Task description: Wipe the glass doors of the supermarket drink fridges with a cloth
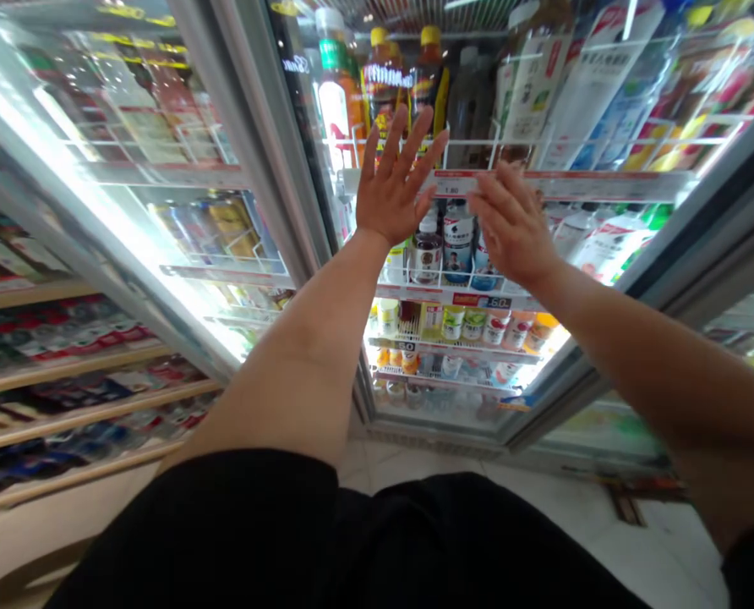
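My left hand (392, 188), fingers spread and back towards me, is raised before the fridge's upper shelf. It holds nothing; whether the palm touches the glass door I cannot tell. My right hand (515, 222) hovers a little lower to the right, its fingers stretched out and slightly bent, with nothing visible in it. Past my left fingertips stand yellow-capped bottles (428, 63) and an orange bottle with a white cap (332, 51). Between the hands, a dark bottle with a white label (426, 256) and a blue-labelled bottle (457, 245) stand on the shelf below.
Small cups (473, 324) line a lower shelf. The door's metal frame (288, 169) runs down on the left, beside another lit fridge. Wooden shelves (66, 372) with packaged goods stand at far left. Pale floor tiles (535, 507) show below.
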Action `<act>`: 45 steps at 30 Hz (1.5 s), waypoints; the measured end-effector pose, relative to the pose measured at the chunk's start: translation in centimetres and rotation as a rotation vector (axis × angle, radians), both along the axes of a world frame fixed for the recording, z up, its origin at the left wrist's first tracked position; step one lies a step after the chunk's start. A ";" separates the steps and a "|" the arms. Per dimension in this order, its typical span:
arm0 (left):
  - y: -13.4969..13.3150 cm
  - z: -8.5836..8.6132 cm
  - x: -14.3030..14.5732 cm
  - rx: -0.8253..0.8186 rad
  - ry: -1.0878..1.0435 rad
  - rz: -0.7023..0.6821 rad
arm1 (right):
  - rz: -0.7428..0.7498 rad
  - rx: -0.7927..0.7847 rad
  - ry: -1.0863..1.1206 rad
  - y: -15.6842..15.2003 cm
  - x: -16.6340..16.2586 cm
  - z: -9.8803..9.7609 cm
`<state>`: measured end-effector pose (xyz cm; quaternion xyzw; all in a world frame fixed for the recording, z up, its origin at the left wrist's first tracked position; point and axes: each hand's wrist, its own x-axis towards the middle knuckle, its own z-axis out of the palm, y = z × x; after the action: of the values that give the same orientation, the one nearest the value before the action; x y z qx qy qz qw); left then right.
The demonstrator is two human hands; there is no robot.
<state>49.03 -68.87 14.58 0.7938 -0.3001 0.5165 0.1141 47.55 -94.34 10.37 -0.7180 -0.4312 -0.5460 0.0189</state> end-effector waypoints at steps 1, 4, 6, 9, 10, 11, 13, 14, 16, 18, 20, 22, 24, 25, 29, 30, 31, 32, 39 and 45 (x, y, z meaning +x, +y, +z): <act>0.0 0.0 0.0 0.004 -0.001 0.004 | 0.032 -0.104 -0.018 0.1 0.1 -0.9; 0.0 0.2 -0.1 0.017 0.015 0.021 | 0.089 -0.473 -0.023 0.2 0.6 -2.2; 0.0 0.3 -0.1 0.014 0.023 0.028 | 0.092 -0.490 0.005 0.0 0.9 -1.2; -0.1 0.2 0.0 0.009 0.016 0.028 | 0.088 -0.201 0.048 -0.1 1.1 1.1; -0.1 0.2 0.0 0.007 0.007 0.029 | 0.085 -0.103 0.065 -0.1 1.1 1.5; -0.1 0.2 0.1 0.007 -0.003 0.033 | 0.083 -0.036 0.082 -0.1 1.1 1.7; 0.0 0.1 0.2 0.014 -0.029 0.047 | 0.089 -0.045 0.127 0.0 1.2 1.5; 0.0 0.1 0.2 0.022 -0.038 0.052 | 0.099 -0.115 0.151 0.0 1.1 1.4; 0.1 0.2 0.3 0.041 -0.039 0.057 | 0.109 -0.282 0.186 -0.1 1.0 1.8; 0.1 0.3 0.3 0.047 -0.027 0.060 | 0.089 -0.314 0.181 -0.2 0.8 3.1; 0.1 0.3 0.2 0.046 -0.018 0.060 | 0.054 -0.155 0.132 -0.2 0.5 4.9; 0.0 0.2 0.0 0.033 -0.021 0.039 | 0.015 0.037 0.094 0.0 0.2 6.1; 0.0 0.1 -0.1 0.018 -0.022 -0.007 | -0.004 0.086 0.123 0.3 0.1 6.5; 0.0 0.1 -0.2 0.013 -0.020 -0.029 | -0.006 0.047 0.160 0.5 0.0 6.5; 0.0 0.0 -0.4 0.024 -0.003 -0.038 | -0.056 -0.071 0.238 0.9 0.2 8.3; 0.0 0.0 -0.4 0.027 -0.002 -0.022 | -0.086 -0.032 0.204 1.0 0.2 9.0; 0.0 0.1 -0.4 0.030 0.000 -0.005 | -0.113 0.027 0.157 1.0 0.2 9.7; 0.0 0.1 -0.5 0.035 0.004 0.011 | -0.132 0.091 0.106 1.1 0.3 10.2; 0.1 0.1 -0.1 0.019 -0.008 -0.028 | -0.152 0.019 0.053 1.8 0.2 9.9; 0.2 0.2 0.5 0.014 0.008 -0.015 | -0.206 0.282 0.028 2.1 0.4 14.3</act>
<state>49.52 -68.64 14.74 0.7945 -0.3091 0.5103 0.1136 47.98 -92.21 24.72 -0.7561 -0.2742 -0.5902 0.0695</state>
